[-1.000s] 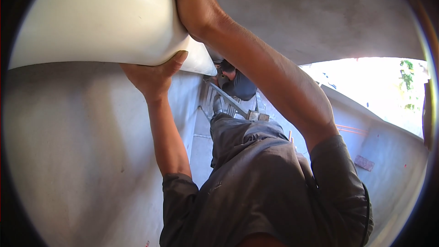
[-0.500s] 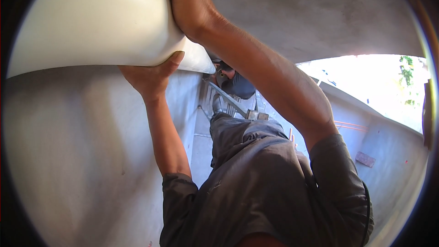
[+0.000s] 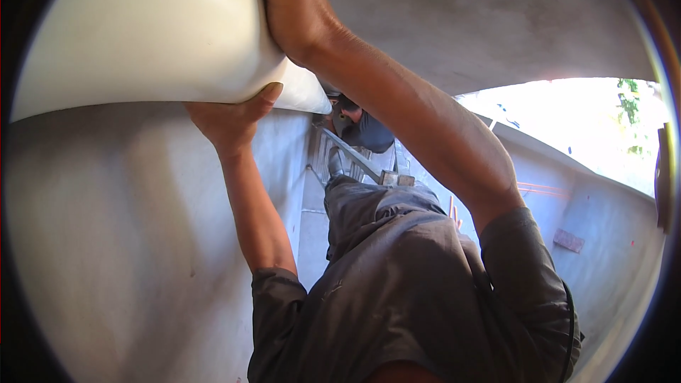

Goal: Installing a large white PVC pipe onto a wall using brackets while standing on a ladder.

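A thick, smooth white pipe [image 3: 142, 35] fills the upper left, running from close by toward the corner farther off. From beneath, my left hand [image 3: 230, 120] supports it, thumb up along its near side and the other fingers hidden behind it. My right hand [image 3: 294, 10] clasps the pipe's right side, its fingers mostly out of sight past the upper edge. Both hands are closed around the pipe, which lies close along the grey wall [image 3: 128, 227].
Below, a metal ladder [image 3: 355, 156] stands under my feet. Another person [image 3: 369, 131] crouches beyond it, partly hidden by my right arm. A grey slab [image 3: 454, 21] hangs overhead. Orange tubes [image 3: 543, 190] and a reddish block [image 3: 569, 240] show at the right, below a bright opening [image 3: 567, 113].
Hardly anything differs. The view has shifted slightly, and both hands keep the same hold on the pipe.
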